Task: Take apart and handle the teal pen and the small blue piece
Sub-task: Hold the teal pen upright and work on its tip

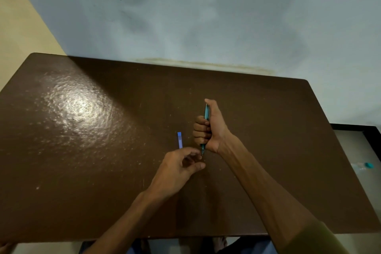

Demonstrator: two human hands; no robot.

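Head view shows your right hand wrapped in a full fist around the teal pen, thumb laid along the barrel's far end. The pen's long axis runs almost straight away from you, its tip pointing back toward you and poking out below the heel of that fist. Your left hand sits just nearer you than the fist, fingers loosely curled with thumb and forefinger drawn close together right at the tip; whether they already pinch it or only hover beside it, I cannot tell, and nothing else is in that hand.

The small blue piece lies flat on the brown table, just beyond your left knuckles and just to the left of your right fist, its long axis roughly parallel to the pen. Your left hand is the nearer one to it.

Judging from this, pulling the tip end toward you along the pen's axis looks like the likely next move. You have open tabletop on your left and toward you; the table's near edge is well apart from both hands.
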